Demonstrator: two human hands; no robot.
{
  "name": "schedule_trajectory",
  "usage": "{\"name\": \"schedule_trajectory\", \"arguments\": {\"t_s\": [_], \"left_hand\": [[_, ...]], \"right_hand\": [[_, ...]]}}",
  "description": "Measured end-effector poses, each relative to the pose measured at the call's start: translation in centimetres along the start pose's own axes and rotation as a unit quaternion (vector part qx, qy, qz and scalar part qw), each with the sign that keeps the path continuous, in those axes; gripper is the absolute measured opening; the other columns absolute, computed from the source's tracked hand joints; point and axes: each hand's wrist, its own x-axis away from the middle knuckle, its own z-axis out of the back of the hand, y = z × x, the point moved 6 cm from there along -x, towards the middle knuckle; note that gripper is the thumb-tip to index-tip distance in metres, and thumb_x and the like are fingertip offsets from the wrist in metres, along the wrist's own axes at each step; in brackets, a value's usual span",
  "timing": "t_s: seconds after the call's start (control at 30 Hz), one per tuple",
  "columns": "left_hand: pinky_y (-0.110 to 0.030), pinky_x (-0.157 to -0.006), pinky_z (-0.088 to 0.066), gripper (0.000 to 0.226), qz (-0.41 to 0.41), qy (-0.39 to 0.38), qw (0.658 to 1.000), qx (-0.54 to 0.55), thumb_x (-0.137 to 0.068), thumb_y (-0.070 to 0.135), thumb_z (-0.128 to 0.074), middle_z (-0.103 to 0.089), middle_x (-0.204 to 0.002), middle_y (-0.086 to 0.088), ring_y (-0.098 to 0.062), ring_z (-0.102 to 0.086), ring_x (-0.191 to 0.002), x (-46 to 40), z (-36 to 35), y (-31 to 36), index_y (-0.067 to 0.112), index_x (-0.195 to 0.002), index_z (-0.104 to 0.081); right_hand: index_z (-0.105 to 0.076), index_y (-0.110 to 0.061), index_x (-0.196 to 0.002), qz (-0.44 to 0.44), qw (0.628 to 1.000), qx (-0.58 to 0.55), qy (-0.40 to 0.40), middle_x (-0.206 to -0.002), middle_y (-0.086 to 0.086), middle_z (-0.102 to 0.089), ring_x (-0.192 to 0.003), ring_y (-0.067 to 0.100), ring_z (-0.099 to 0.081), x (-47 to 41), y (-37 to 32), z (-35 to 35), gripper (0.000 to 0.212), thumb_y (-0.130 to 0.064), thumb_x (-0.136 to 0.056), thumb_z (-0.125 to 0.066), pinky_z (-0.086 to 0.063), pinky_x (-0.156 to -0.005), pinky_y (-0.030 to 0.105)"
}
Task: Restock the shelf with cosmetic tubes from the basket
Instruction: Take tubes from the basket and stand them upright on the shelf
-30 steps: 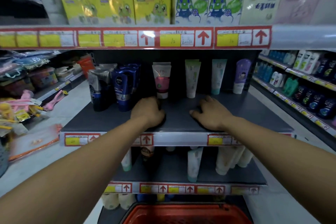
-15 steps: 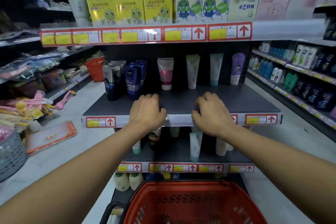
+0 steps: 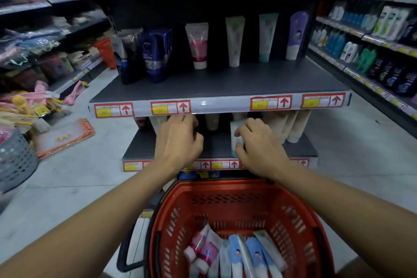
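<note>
Your hands have dropped from the shelf [image 3: 216,83] toward the basket [image 3: 237,210] below it, left hand [image 3: 178,140] and right hand [image 3: 259,149] both loosely curled and empty, tubes [image 3: 237,255] unpicked.

We note a basket [image 3: 239,214] on the floor before the shelf unit, tubes [image 3: 234,255] lying in it. Above it, both hands [image 3: 180,140] [image 3: 259,149] sit side by side before the lower shelf [image 3: 300,149]. On the upper shelf [image 3: 225,83], tubes stand along the back.
</note>
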Motion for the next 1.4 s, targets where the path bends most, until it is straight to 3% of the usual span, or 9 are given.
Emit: {"name": "schedule_trajectory", "arguments": {"t_s": [0.3,0.47,0.7,0.8,0.97,1.07,1.13,1.23,1.4], "left_hand": [[-0.037,-0.075,-0.051,0.027,0.044,-0.193,0.98,0.022,-0.088,0.032,-0.059,-0.065,-0.112,-0.003,-0.029,-0.064,-0.102,8.9,-11.2,-1.1,0.02,-0.112,-0.061],[-0.035,-0.073,-0.05,0.029,0.097,-0.288,0.953,0.022,-0.089,0.033,-0.061,-0.066,-0.114,-0.004,-0.029,-0.065,-0.101,13.1,-17.2,-2.6,0.02,-0.115,-0.061],[-0.034,-0.071,-0.05,0.026,0.168,-0.417,0.893,0.001,-0.088,0.042,-0.063,-0.07,-0.11,-0.004,-0.029,-0.069,-0.099,19.3,-25.1,-5.1,0.025,-0.107,-0.064],[-0.036,-0.078,-0.055,0.036,0.201,-0.475,0.857,-0.007,-0.086,0.046,-0.067,-0.072,-0.112,-0.006,-0.03,-0.07,-0.102,22.8,-28.5,-6.6,0.022,-0.112,-0.065],[-0.04,-0.097,-0.053,0.07,0.271,-0.516,0.813,0.017,-0.088,0.065,-0.049,-0.067,-0.13,-0.013,-0.034,-0.064,-0.117,27.9,-33.3,-8.0,0.018,-0.139,-0.054],[-0.043,-0.105,-0.047,0.084,0.295,-0.507,0.81,0.01,-0.082,0.061,-0.063,-0.055,-0.142,-0.013,-0.033,-0.057,-0.126,30.4,-35.0,-7.7,0.017,-0.15,-0.04],[-0.043,-0.101,-0.049,0.078,0.3,-0.488,0.82,-0.012,-0.085,0.054,-0.067,-0.051,-0.14,-0.013,-0.032,-0.055,-0.124,31.1,-35.7,-7.3,0.016,-0.147,-0.04],[-0.039,-0.09,-0.051,0.066,0.279,-0.471,0.834,-0.066,-0.09,0.052,-0.063,-0.053,-0.134,-0.01,-0.028,-0.058,-0.118,30.9,-35.6,-6.7,0.017,-0.141,-0.042],[-0.037,-0.083,-0.052,0.065,0.269,-0.476,0.831,-0.105,-0.087,0.047,-0.068,-0.055,-0.129,-0.01,-0.026,-0.062,-0.11,31.0,-36.5,-6.5,0.015,-0.138,-0.043]], "right_hand": [[-0.065,-0.008,-0.098,0.044,0.989,0.009,-0.138,-0.096,0.012,-0.058,-0.089,0.031,-0.052,7.9,0.8,-10.3,0.025,-0.026,-0.081,-0.06,-0.047,-0.078,0.043],[-0.065,-0.006,-0.095,-0.01,0.971,-0.03,-0.237,-0.094,0.015,-0.062,-0.087,0.035,-0.058,12.0,2.4,-15.9,0.023,-0.023,-0.08,-0.064,-0.051,-0.075,0.042],[-0.055,-0.009,-0.132,-0.175,0.874,-0.028,-0.453,-0.133,0.014,-0.057,-0.123,0.031,-0.056,19.9,6.5,-24.7,0.043,-0.029,-0.094,-0.056,-0.047,-0.101,0.037],[-0.055,-0.006,-0.134,-0.203,0.823,-0.012,-0.53,-0.139,0.012,-0.057,-0.126,0.027,-0.056,24.2,7.6,-28.1,0.042,-0.032,-0.101,-0.054,-0.042,-0.105,0.033],[-0.035,-0.003,-0.149,-0.32,0.759,-0.021,-0.567,-0.147,0.019,-0.046,-0.135,0.036,-0.048,29.2,9.0,-32.2,0.064,-0.032,-0.099,-0.06,-0.041,-0.111,0.043],[-0.033,-0.001,-0.151,-0.317,0.763,0.011,-0.563,-0.146,0.021,-0.045,-0.133,0.039,-0.049,30.9,9.3,-34.1,0.063,-0.03,-0.1,-0.056,-0.041,-0.11,0.047],[-0.024,0.001,-0.154,-0.285,0.764,0.067,-0.575,-0.152,0.022,-0.037,-0.138,0.038,-0.043,31.4,9.2,-34.9,0.062,-0.029,-0.105,-0.047,-0.035,-0.114,0.045],[-0.031,-0.002,-0.151,-0.305,0.776,0.105,-0.542,-0.148,0.019,-0.04,-0.133,0.033,-0.047,31.0,9.8,-34.9,0.053,-0.028,-0.106,-0.042,-0.041,-0.108,0.041],[-0.034,-0.004,-0.149,-0.379,0.744,0.025,-0.55,-0.148,0.02,-0.04,-0.128,0.033,-0.053,31.5,9.7,-36.1,0.063,-0.028,-0.098,-0.062,-0.047,-0.101,0.04]]}}
